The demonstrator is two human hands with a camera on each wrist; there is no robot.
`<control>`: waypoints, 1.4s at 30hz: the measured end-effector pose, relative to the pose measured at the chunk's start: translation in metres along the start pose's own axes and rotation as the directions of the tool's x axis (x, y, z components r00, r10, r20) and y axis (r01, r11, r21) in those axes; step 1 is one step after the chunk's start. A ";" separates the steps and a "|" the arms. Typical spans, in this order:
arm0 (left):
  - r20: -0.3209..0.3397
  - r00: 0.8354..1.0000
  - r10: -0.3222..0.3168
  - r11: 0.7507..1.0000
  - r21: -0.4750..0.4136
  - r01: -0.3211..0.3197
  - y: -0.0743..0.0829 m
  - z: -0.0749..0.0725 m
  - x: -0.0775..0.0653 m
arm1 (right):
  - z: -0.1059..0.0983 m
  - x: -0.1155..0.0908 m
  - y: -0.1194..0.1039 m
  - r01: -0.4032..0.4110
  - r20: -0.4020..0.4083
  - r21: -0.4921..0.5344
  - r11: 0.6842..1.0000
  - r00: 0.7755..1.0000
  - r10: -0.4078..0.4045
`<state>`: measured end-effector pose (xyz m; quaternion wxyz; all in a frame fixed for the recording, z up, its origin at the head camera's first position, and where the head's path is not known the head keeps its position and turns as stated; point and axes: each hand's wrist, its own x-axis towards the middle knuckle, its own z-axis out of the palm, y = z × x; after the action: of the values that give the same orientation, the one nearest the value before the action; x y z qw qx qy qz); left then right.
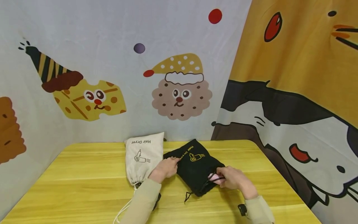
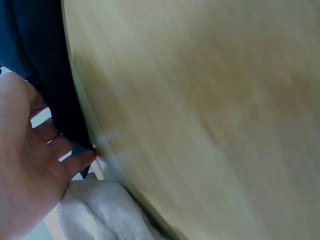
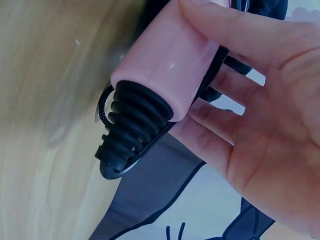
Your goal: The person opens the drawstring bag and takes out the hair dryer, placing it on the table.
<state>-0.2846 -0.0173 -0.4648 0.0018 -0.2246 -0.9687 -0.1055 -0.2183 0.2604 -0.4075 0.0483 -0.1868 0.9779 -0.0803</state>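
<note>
A black drawstring bag (image 1: 187,169), printed "Hair Dryer" in yellow, lies slanted on the table with its mouth towards the near right. My left hand (image 1: 167,167) grips the bag's left edge, and in the left wrist view its fingers curl at the dark cloth (image 2: 55,65). At the bag's mouth, my right hand (image 1: 232,179) holds the pink handle (image 3: 160,60) of a hair dryer, thumb on one side and fingers on the other. A ribbed black cord sleeve (image 3: 137,120) sticks out of the handle's end. The rest of the dryer is hidden.
A cream drawstring bag (image 1: 144,160), also printed "Hair Dryer", lies just left of my left hand, its white cord (image 1: 123,210) trailing to the near edge. Beneath is a wood-grain table (image 1: 84,180). A cartoon-printed cloth (image 1: 112,37) hangs behind and at the sides.
</note>
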 end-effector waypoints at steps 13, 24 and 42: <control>-0.063 0.997 0.047 0.998 -0.029 -0.049 0.013 -0.006 -0.010 | 0.008 0.004 -0.014 -0.152 0.075 0.013 0.988 0.986 0.151; -0.163 0.969 0.183 0.977 -0.081 -0.198 0.020 -0.011 -0.019 | 0.015 0.004 -0.013 -0.071 -0.079 -0.055 0.996 0.995 0.067; 0.059 0.994 0.090 0.985 -0.153 -0.080 0.016 -0.009 -0.005 | 0.009 0.004 -0.007 0.034 -0.062 -0.079 0.996 0.997 -0.039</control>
<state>-0.2739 -0.0078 -0.4529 -0.0425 -0.2684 -0.9471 -0.1708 -0.2184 0.2510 -0.4155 0.0082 -0.2037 0.9778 -0.0489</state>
